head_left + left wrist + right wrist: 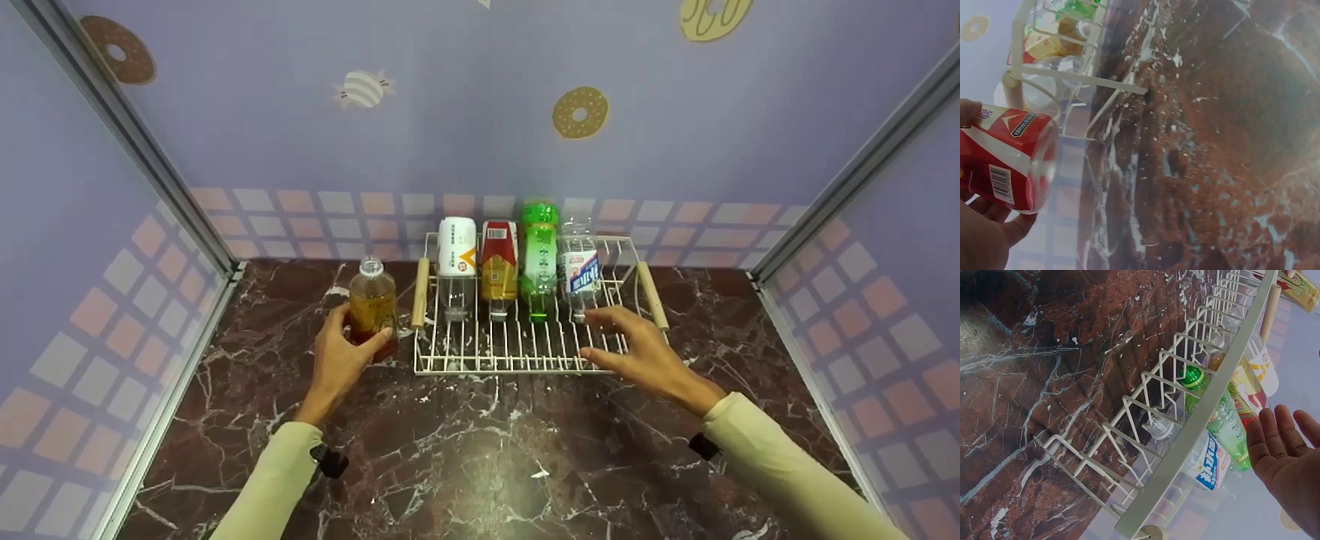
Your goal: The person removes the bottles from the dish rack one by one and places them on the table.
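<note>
To the left of a white wire rack point(450, 370), my left hand point(341, 349) grips a bottle point(373, 304) with its neck pointing up and away. A red and yellow label wraps this bottle point(1008, 157) in the left wrist view. My right hand point(637, 349) hovers over the rack's right part with its fingers spread and nothing held, near the neck of a clear bottle point(581, 270) with a blue and white label. Beside that one lie a green bottle point(540, 259), a red and gold bottle point(499, 262) and a white-labelled bottle point(457, 247).
Wooden handles point(652, 295) flank the rack on both sides. It stands on a dark, white-veined marble surface point(480, 450), close to the patterned back wall point(465, 112). Side walls point(892, 337) rise at left and right.
</note>
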Demonstrator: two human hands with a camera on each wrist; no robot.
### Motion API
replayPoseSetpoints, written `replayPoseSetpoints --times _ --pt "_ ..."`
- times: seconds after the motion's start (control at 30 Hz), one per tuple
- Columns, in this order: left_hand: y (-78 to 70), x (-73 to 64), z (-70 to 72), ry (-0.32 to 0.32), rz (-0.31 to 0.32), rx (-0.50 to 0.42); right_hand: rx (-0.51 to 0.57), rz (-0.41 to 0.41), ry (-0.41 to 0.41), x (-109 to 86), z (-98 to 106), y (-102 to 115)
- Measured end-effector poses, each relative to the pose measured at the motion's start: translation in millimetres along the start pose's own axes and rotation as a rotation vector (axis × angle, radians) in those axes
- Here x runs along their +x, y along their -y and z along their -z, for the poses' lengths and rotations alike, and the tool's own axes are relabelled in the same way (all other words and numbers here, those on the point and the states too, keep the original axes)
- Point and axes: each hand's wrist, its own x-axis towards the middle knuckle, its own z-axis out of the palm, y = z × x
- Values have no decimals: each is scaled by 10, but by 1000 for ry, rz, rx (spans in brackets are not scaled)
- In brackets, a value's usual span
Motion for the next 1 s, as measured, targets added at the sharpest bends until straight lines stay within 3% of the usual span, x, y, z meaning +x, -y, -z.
replayPoseSetpoints --times 0.47,0.7,1.0 --pt "253 171 -207 -122 5 -53 -8 -19 12 1 -25 -63" --pt "328 221 -272 -129 16 -66 -9 -58 6 -33 -50 -98" --pt "410 335 -335 -143 -4 -95 -20 -42 -4 -16 -58 -112"
